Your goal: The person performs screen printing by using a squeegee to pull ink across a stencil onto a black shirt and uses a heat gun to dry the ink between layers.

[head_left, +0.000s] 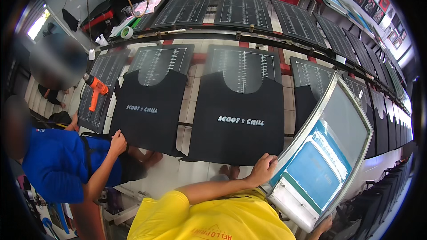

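Note:
A metal-edged screen printing frame (327,151) with a blue-coated mesh stands tilted at my right side. My left hand (263,169) is closed at its left edge, thumb and fingers curled against the rim. My right hand (324,226) grips the lower right corner, most of its fingers hidden behind the frame. In front of me, a black T-shirt panel (238,138) with white lettering lies flat on a printing board (244,60). Left of it, a similar black panel (149,120) covers another board; a co-worker's hand (118,142) touches its lower left edge.
At the left, the co-worker in a blue shirt (58,164) stands close by. An orange heat gun (95,91) is over the leftmost board. Behind runs a dark rail (213,32) with more printing boards (242,11). Rows of boards with black panels (380,124) continue at the right.

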A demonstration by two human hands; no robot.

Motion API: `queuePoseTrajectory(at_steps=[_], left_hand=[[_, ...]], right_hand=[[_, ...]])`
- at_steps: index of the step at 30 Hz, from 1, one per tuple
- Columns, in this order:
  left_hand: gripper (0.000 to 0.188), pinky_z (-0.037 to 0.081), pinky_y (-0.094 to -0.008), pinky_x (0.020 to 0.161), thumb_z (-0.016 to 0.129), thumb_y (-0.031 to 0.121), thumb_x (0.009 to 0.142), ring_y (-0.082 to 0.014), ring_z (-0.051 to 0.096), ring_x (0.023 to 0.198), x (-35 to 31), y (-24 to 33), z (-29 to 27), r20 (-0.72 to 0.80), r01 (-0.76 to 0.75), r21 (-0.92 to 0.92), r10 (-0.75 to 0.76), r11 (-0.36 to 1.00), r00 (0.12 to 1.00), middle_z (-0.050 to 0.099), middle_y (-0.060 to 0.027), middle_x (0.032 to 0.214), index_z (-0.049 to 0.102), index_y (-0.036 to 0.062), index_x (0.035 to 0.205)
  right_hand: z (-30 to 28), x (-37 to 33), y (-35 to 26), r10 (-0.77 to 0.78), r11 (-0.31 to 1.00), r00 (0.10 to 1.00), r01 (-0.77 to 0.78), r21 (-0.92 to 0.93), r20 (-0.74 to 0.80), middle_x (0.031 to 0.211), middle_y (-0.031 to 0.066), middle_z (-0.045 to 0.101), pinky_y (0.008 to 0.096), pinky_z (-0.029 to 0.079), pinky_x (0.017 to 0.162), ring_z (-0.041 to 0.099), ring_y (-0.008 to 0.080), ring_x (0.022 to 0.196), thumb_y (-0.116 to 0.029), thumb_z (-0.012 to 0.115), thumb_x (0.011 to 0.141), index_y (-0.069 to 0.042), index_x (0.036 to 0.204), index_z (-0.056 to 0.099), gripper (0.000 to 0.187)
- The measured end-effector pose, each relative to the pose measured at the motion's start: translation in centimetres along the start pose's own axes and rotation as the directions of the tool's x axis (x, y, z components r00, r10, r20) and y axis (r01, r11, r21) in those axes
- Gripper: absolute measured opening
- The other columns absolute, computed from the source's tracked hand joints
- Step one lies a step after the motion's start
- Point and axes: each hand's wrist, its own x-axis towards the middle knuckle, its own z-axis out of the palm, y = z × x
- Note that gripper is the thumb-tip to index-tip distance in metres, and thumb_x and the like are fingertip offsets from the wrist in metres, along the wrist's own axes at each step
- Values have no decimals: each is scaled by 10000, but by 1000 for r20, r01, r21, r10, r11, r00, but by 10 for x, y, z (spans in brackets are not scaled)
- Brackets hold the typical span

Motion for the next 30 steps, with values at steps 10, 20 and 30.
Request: queuePoseTrajectory(at_steps=[10,20,30], left_hand=[[286,493,-392,831,525,193,1012,-340,611,944,-9,22,-28,-122,-52,121,67,991,990,598,-170,1002,644,-25,1154],[268,487,-386,813,551,163,993,-353,621,926,-29,1,-161,-428,38,212,58,977,902,632,-182,964,670,-38,1125],[256,470,-341,713,578,147,978,-244,601,780,-120,-60,-368,-609,163,243,20,956,793,614,-138,839,691,-43,1105]], right_hand=[[69,-8,-74,-11,973,999,19,229,-36,997,180,666,371,477,846,606,250,937,-346,470,1024,144,1026,630,516],[174,-21,-143,-217,952,966,177,250,144,895,142,619,383,457,787,558,236,854,-319,466,1007,123,928,597,467],[294,-195,-208,-376,921,858,302,246,351,739,32,461,362,364,663,413,150,720,-268,501,978,23,785,522,350]])
